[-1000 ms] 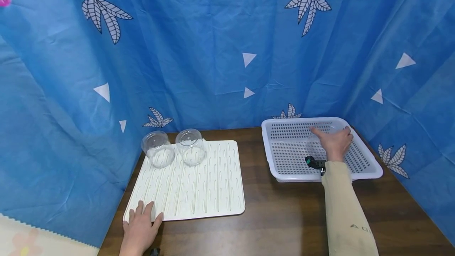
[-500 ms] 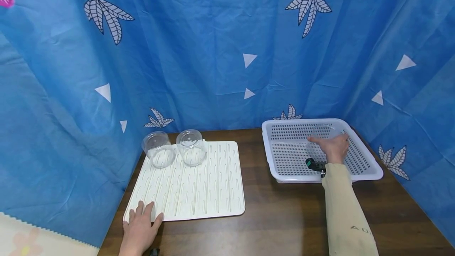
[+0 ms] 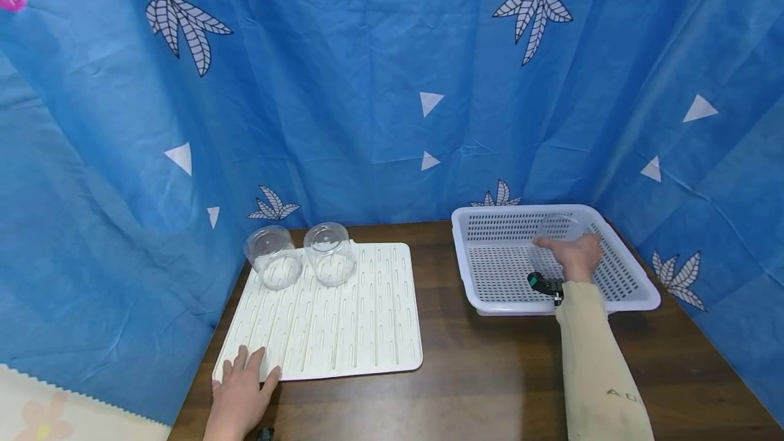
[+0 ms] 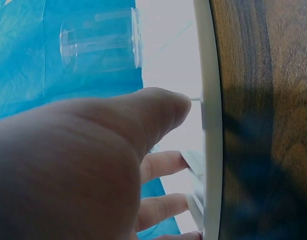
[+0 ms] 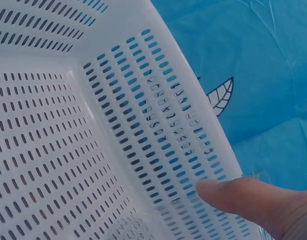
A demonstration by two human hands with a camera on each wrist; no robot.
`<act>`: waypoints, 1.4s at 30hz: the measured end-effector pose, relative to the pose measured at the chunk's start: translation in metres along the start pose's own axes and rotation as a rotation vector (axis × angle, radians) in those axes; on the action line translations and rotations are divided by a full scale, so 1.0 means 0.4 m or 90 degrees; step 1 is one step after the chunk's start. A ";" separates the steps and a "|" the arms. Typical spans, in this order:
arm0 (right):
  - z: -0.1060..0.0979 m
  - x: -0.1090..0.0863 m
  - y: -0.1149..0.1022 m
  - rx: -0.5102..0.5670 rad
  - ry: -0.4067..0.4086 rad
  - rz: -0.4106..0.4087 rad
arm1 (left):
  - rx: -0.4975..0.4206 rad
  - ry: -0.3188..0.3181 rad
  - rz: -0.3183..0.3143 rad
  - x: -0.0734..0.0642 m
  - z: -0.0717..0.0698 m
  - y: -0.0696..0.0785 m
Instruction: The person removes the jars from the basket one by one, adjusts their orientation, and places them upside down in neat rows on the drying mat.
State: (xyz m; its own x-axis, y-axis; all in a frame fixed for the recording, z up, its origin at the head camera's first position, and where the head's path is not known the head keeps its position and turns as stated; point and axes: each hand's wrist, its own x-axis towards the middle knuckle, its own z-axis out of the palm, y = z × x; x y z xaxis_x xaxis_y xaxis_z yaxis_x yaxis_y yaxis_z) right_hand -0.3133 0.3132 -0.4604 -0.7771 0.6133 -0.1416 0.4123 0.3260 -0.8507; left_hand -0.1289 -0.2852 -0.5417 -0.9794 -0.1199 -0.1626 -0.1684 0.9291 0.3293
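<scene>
Inside the white perforated basket [image 3: 473, 301], my right hand [image 3: 576, 257] grips a clear cup [image 3: 559, 224], thumb on its left side. Its outline is faint against the basket holes, and the fingers on its far side are hidden. The right wrist view shows the thumb [image 5: 248, 197] and only slivers of the cup. My left hand [image 3: 237, 393] rests with spread fingers on the near left corner of a white ridged mat [image 3: 373, 332]. Two more clear cups, one at the back left corner [image 3: 272, 260] and one beside it [image 3: 329, 257], stand bottom up on the mat.
Basket and mat both lie on a dark wooden table [image 3: 447, 352], with bare wood between them. A blue patterned curtain [image 3: 392, 87] hangs close behind and along both sides. A pale floral cloth [image 3: 67, 407] shows at the lower left.
My right hand has moved slightly down and nearer around the cup in the basket, so more of the cup's upper edge shows. The left hand, mat and two cups have stayed put.
</scene>
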 end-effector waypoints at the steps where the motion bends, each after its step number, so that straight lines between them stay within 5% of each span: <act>1: 0.000 0.000 0.000 -0.001 0.002 0.001 | 0.001 -0.001 0.000 0.000 0.000 0.000; 32: -0.007 -0.009 -0.001 0.024 0.079 -0.037 | 0.005 -0.015 0.000 -0.006 -0.017 0.014; 38: -0.012 -0.027 -0.008 0.050 0.095 -0.096 | -0.008 -0.011 0.006 0.002 -0.023 0.011; 42: -0.018 -0.042 -0.027 0.057 0.107 -0.140 | -0.019 0.032 0.021 0.013 -0.023 0.003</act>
State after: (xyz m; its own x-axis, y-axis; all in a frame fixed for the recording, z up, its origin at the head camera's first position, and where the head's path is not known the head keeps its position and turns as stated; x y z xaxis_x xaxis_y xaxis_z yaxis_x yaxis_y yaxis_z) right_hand -0.3012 0.3046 -0.4453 -0.7502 0.6480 0.1316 0.1928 0.4048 -0.8939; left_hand -0.1351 -0.2880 -0.5335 -0.9888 -0.1073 -0.1041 -0.1381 0.9222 0.3611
